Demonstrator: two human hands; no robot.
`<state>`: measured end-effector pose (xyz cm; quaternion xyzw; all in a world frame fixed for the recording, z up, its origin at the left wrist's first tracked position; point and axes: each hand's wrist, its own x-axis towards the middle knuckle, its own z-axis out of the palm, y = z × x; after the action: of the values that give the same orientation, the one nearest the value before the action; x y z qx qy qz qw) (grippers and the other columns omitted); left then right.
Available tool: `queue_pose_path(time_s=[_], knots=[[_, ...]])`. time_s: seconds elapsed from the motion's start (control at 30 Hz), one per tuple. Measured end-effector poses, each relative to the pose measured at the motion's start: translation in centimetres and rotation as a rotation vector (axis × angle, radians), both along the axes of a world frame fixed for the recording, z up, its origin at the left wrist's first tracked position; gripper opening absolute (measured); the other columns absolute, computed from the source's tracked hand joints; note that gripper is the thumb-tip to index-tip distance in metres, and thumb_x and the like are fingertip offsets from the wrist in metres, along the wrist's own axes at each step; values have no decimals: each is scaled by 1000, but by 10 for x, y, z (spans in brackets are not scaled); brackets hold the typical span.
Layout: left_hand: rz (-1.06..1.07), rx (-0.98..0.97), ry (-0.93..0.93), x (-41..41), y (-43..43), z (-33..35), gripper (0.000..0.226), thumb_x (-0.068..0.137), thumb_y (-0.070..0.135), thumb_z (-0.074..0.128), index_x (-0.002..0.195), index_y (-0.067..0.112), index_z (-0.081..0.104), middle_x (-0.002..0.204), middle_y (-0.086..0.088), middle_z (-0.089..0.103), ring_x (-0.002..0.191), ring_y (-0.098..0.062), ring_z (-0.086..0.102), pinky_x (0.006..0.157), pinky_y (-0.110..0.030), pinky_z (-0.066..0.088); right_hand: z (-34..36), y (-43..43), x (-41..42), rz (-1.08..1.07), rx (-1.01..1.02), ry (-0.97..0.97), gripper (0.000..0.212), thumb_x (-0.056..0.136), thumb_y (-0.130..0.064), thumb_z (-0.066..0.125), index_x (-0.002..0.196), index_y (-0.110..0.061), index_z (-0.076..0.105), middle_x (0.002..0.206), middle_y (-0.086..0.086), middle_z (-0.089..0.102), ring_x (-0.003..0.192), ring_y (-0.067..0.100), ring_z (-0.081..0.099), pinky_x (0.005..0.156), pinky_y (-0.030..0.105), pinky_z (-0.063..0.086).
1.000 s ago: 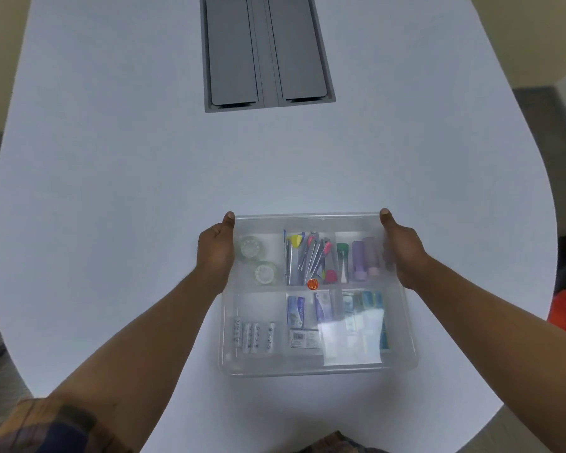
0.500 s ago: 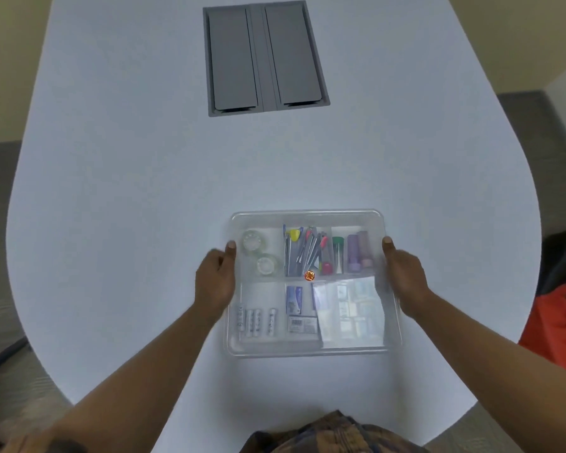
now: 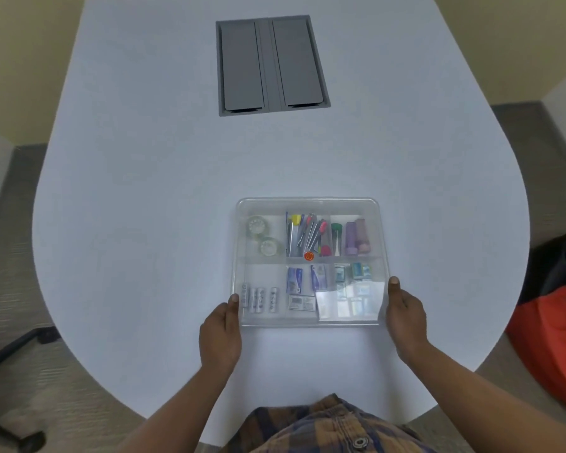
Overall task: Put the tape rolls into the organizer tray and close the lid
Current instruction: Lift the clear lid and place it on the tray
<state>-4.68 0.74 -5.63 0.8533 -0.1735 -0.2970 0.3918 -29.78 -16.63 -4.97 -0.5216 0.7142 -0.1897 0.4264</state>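
A clear organizer tray [image 3: 308, 205] lies on the white table close to me, with its clear lid flat over it. Two clear tape rolls [image 3: 258, 226] [image 3: 270, 247] sit in the far left compartment, under the lid. Pens, glue sticks, batteries and small boxes fill the other compartments. My left hand [image 3: 220, 336] is at the tray's near left corner, thumb on the lid's edge. My right hand [image 3: 406, 317] holds the right side near the front corner, thumb on the rim.
A grey double-flap cable hatch [image 3: 272, 65] is set into the table farther back. The table's rounded edge [image 3: 307, 380] runs just in front of my body. A red and black bag [image 3: 551, 325] lies on the floor at right, a chair base [image 3: 10, 348] at left.
Both hands have slid along the tray's sides from the far corners to the near corners. The tray stays put with the lid on it.
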Motion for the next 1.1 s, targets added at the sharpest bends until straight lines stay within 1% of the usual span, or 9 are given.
queue_pose_path(time_s=[0.27,0.4,0.47,0.53,0.63,0.77,0.83,0.93,1.1], knots=[[48,-145,176,-1,-5,2,55,98,45,46,44,36,38,45,18,31,46,0,29,53,-14,33,0,0,2,-8,57,-140,59,89,-64,40,60,-14,30,57,8,31,56,20,35,57,36,33],[100,-148,222,-3,-5,2,54,93,54,48,50,29,27,49,14,26,48,-7,25,53,-27,26,3,-1,1,8,88,-127,57,91,-62,39,58,-16,30,51,2,36,50,20,39,55,37,41],[68,-106,125,-2,-2,1,52,87,65,43,56,25,28,50,13,30,48,-9,29,52,-28,28,3,-3,0,66,28,-37,54,93,-58,38,63,-13,37,58,1,45,59,22,48,60,38,44],[8,-47,-31,3,-1,2,53,81,72,41,72,21,44,64,8,50,57,-15,49,57,-30,40,5,-9,-1,132,-101,66,42,94,-49,40,78,-12,49,75,2,57,76,26,57,64,36,41],[-113,-47,-262,18,-16,11,68,77,67,57,120,15,49,118,-3,54,103,-21,59,85,-38,51,13,-25,8,245,-272,104,47,92,-46,48,121,-9,50,120,11,57,112,29,54,92,43,45],[-443,-65,-427,33,-61,27,111,65,79,62,146,11,29,153,-10,35,140,-24,35,112,-43,33,28,-53,30,556,-410,217,78,83,-57,59,143,-16,32,154,7,30,140,24,27,110,43,29],[-645,51,-402,37,-85,31,144,47,93,55,154,13,1,163,-9,8,150,-22,7,120,-45,15,34,-65,42,778,-338,250,107,67,-69,68,149,-19,20,160,5,11,146,23,7,114,43,18],[-905,318,-382,39,-105,29,161,32,96,56,135,26,-44,152,2,-40,142,-17,-34,117,-50,-14,35,-78,50,1043,-183,388,145,40,-88,64,151,-22,-2,159,2,-14,140,24,-26,114,43,-1],[-1025,502,-428,40,-109,27,161,31,96,57,118,25,-59,135,-1,-59,132,-22,-49,108,-52,-24,33,-87,48,1173,-82,466,153,34,-90,63,145,-29,-23,148,-5,-37,128,21,-46,110,42,-6]])
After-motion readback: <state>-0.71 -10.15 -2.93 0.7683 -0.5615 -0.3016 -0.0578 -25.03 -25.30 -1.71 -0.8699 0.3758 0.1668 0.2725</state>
